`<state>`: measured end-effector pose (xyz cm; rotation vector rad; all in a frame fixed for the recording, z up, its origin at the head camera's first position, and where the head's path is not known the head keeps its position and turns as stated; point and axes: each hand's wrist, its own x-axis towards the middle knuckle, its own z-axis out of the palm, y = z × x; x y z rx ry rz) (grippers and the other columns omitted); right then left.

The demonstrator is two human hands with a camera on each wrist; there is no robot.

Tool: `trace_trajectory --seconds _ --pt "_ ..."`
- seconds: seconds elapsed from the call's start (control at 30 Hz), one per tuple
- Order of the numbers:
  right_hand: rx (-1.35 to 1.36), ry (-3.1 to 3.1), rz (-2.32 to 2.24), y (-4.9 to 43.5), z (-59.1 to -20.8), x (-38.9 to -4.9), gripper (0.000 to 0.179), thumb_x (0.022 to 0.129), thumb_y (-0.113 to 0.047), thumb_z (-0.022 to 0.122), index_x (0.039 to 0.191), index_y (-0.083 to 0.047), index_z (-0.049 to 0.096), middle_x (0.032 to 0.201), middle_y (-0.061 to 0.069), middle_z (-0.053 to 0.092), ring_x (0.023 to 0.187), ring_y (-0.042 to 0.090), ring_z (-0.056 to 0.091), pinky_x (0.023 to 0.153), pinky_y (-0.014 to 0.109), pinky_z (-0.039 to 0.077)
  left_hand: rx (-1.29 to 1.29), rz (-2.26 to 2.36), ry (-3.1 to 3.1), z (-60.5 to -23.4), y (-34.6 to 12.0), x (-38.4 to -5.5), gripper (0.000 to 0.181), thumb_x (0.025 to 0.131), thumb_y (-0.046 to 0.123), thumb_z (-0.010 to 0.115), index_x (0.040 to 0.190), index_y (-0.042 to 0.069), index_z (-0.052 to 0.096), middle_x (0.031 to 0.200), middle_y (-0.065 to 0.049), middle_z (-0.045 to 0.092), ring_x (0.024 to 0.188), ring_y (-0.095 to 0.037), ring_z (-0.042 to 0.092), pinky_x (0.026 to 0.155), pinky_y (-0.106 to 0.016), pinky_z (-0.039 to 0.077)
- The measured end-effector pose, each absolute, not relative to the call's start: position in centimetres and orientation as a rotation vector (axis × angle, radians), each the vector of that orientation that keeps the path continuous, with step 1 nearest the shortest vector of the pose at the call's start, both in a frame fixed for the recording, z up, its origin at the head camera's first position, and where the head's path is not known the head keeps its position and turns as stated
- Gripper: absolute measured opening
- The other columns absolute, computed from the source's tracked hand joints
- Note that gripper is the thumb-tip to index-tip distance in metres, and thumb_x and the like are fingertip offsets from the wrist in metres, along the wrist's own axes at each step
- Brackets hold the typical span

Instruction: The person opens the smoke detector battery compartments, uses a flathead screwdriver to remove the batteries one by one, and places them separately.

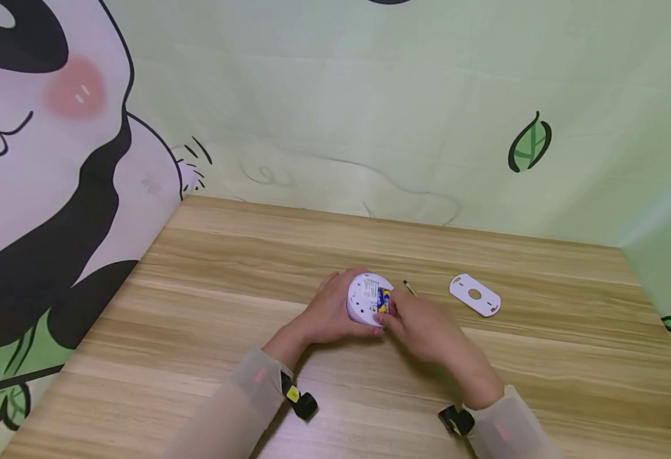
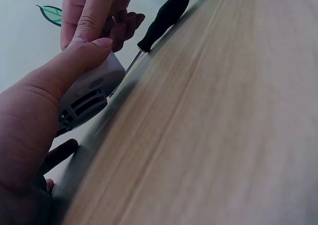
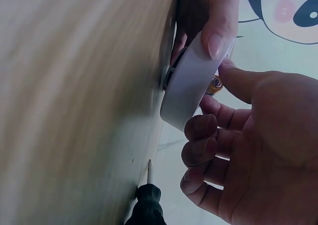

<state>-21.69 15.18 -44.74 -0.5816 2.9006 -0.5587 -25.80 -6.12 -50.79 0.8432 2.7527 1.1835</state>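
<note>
A round white smoke alarm is held just over the table with its back turned up, showing a printed label and small holes. My left hand grips it round the side, the thumb along the near edge. Blue and yellow batteries show in the alarm's back. At them my right hand has its thumb and forefinger bent; in the right wrist view a battery end sticks up between these two. Dark vent slots mark the alarm's underside in the left wrist view.
A screwdriver with a black handle lies on the table beyond the right hand, mostly hidden in the head view. Farther right lies a white oblong mounting plate with a round hole. A panda-printed cloth hangs behind the wooden table.
</note>
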Motion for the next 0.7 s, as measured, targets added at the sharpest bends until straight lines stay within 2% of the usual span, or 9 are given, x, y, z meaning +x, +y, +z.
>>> trace_trajectory --seconds 0.33,0.7 --pt "-0.650 2.889 -0.493 15.11 -44.92 -21.55 0.026 0.103 -0.039 0.062 0.091 -0.018 0.054 0.075 -0.003 0.050 0.064 0.016 0.048 0.056 0.032 0.038 0.881 1.132 2.757 -50.75 -6.18 -25.72 0.104 0.069 0.057 0.091 0.150 0.015 0.041 0.140 0.001 0.058 0.130 -0.015 0.056 0.128 -0.052 0.017" --pt "-0.658 2.864 -0.457 15.10 -44.90 -21.49 0.023 0.105 -0.035 0.059 0.098 -0.014 0.055 0.078 0.000 0.051 0.069 0.019 0.050 0.061 0.035 0.042 0.912 1.105 2.735 -50.75 -6.21 -25.73 0.106 0.068 0.058 0.091 0.151 0.017 0.039 0.143 0.004 0.056 0.132 -0.013 0.055 0.129 -0.052 0.012"
